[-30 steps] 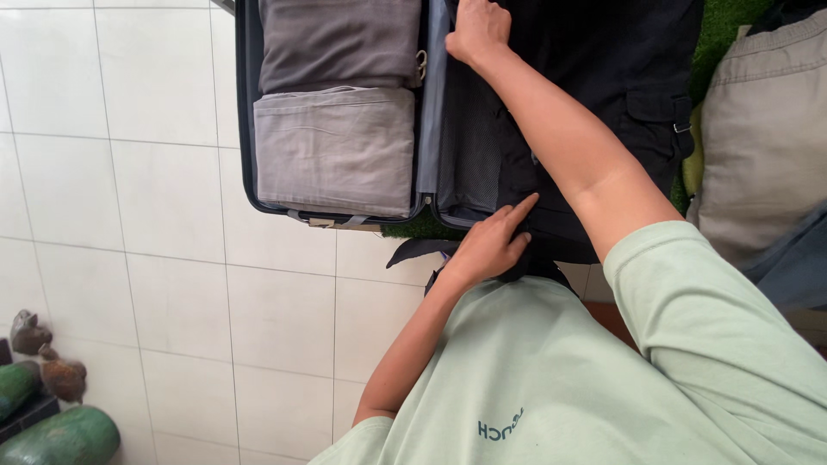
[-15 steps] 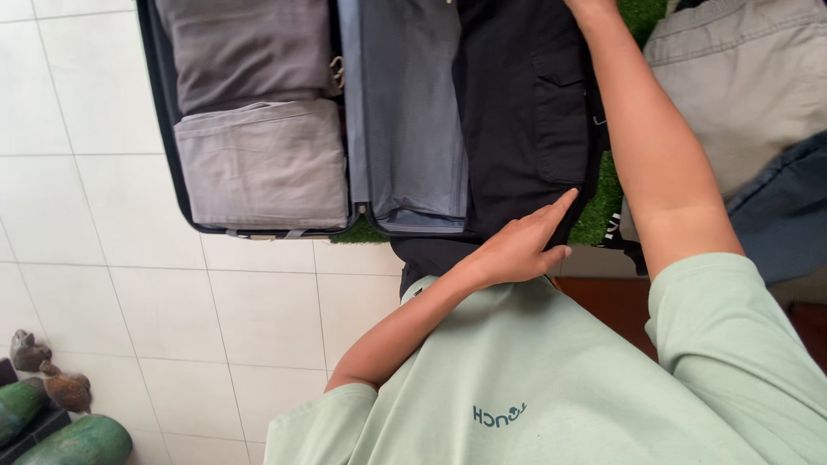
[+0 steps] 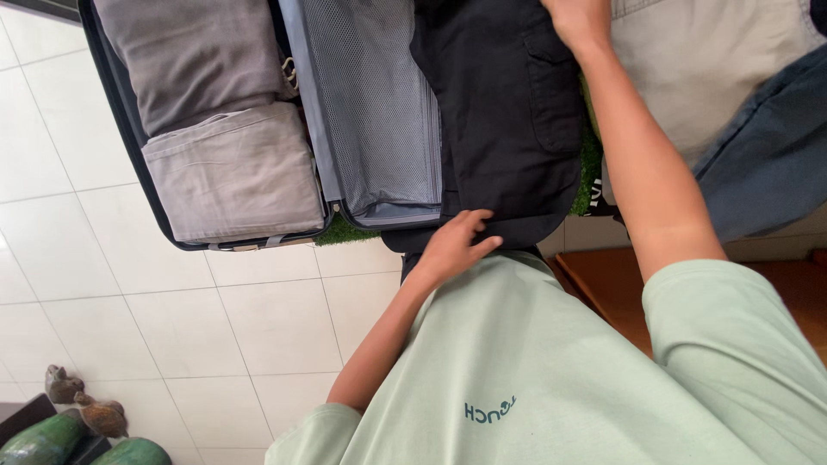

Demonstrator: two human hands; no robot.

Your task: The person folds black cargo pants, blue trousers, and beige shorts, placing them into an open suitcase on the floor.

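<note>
A black garment (image 3: pixel 504 129) lies spread over the right half of an open dark suitcase (image 3: pixel 129 138), hanging past its near edge. My left hand (image 3: pixel 455 245) sits at the garment's near hem, with the fingers curled onto the fabric. My right arm stretches across to the garment's far end, where my right hand (image 3: pixel 575 19) is closed on the cloth, partly cut off by the frame's top edge. The suitcase's grey mesh lining (image 3: pixel 375 112) shows beside the garment. Two folded grey garments (image 3: pixel 233 176) fill the left half.
The suitcase lies on green turf (image 3: pixel 340 232) over white floor tiles (image 3: pixel 258 327). A beige garment (image 3: pixel 715 69) and a blue denim one (image 3: pixel 771 155) lie to the right, above a brown wooden surface (image 3: pixel 612 284). Green objects (image 3: pixel 52 439) sit at the bottom left.
The view has swung right, so the suitcase sits further left and its mesh lining shows. My left hand has slid left along the garment's near hem. My right hand stays on the far end.
</note>
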